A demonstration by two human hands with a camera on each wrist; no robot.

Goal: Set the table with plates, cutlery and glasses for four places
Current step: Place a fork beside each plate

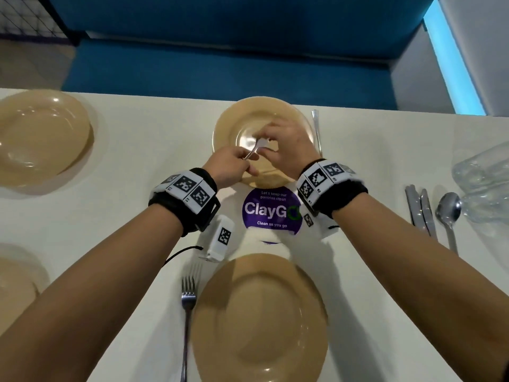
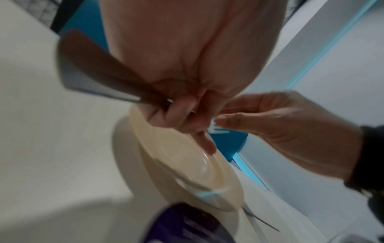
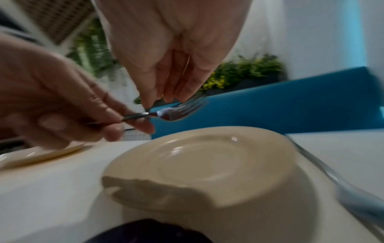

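Note:
Both hands meet over the far beige plate (image 1: 228,125), each holding one steel fork (image 1: 254,150). My left hand (image 1: 241,159) grips the handle. My right hand (image 1: 266,146) pinches the neck just behind the tines. In the right wrist view the fork (image 3: 176,112) hangs level above the far plate (image 3: 207,164), tines pointing away, with my right fingertips (image 3: 154,98) on it. The left wrist view is blurred and shows my left hand (image 2: 185,118) curled round the handle. A near plate (image 1: 261,321) has another fork (image 1: 188,310) on its left.
A piece of cutlery (image 1: 317,130) lies right of the far plate. Two knives (image 1: 420,210), a spoon (image 1: 449,213) and clear glasses (image 1: 484,183) sit at the right. Two more plates (image 1: 41,139) are at the left. A purple sticker (image 1: 271,210) is between the plates.

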